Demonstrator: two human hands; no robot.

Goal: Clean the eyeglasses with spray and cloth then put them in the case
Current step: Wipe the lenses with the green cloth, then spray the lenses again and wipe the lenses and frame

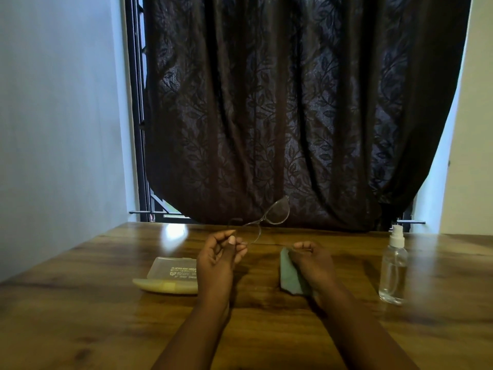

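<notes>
Glossy wooden table (curtain behind, perhaps patterned)

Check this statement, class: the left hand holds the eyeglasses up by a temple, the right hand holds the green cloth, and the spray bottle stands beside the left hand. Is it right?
Not quite. In the head view the spray bottle stands on the table beside the right hand, not the left. The rest holds: the left hand holds the eyeglasses up by a temple, and the right hand holds the green cloth.

A home room: wooden table before a dark leaf-patterned curtain and barred window.
</notes>
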